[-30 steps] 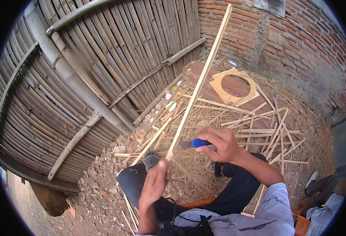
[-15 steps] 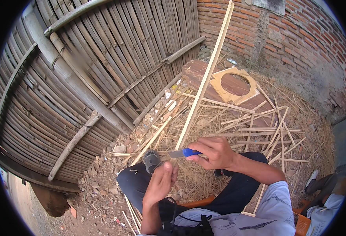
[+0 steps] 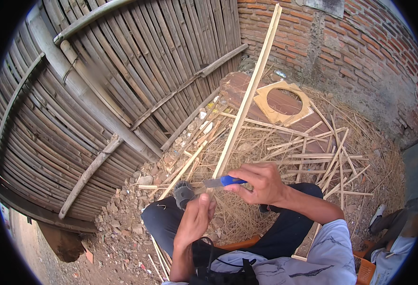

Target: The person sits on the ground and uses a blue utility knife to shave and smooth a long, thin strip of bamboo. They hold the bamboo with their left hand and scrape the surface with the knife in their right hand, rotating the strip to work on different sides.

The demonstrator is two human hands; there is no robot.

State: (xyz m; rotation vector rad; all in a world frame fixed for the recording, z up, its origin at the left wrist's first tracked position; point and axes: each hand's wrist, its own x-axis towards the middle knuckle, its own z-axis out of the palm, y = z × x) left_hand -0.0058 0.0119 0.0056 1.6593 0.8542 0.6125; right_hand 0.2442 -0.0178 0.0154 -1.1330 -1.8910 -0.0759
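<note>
A long pale bamboo strip (image 3: 245, 102) slants up and away in front of me, its far end high against the wall. My left hand (image 3: 195, 219) is closed round its near end, thumb uppermost. A utility knife (image 3: 232, 180) with a blue handle is gripped in my right hand (image 3: 261, 183). Its blade points left and lies across the strip just above my left thumb. The exact contact of blade and strip is too small to tell. Beside my left hand, by my knee, is a rounded grey thing (image 3: 183, 194).
Several cut strips (image 3: 313, 156) lie criss-cross over straw and shavings. Farther back, a tan board with a round hole (image 3: 261, 100) rests on a brown panel (image 3: 235, 88). A bamboo fence (image 3: 123, 61) stands left, a brick wall (image 3: 361, 52) behind. Another person's leg (image 3: 384, 222) shows at right.
The long strip has slid slightly down toward me, its far tip a little lower. My right hand and the knife have barely shifted.
</note>
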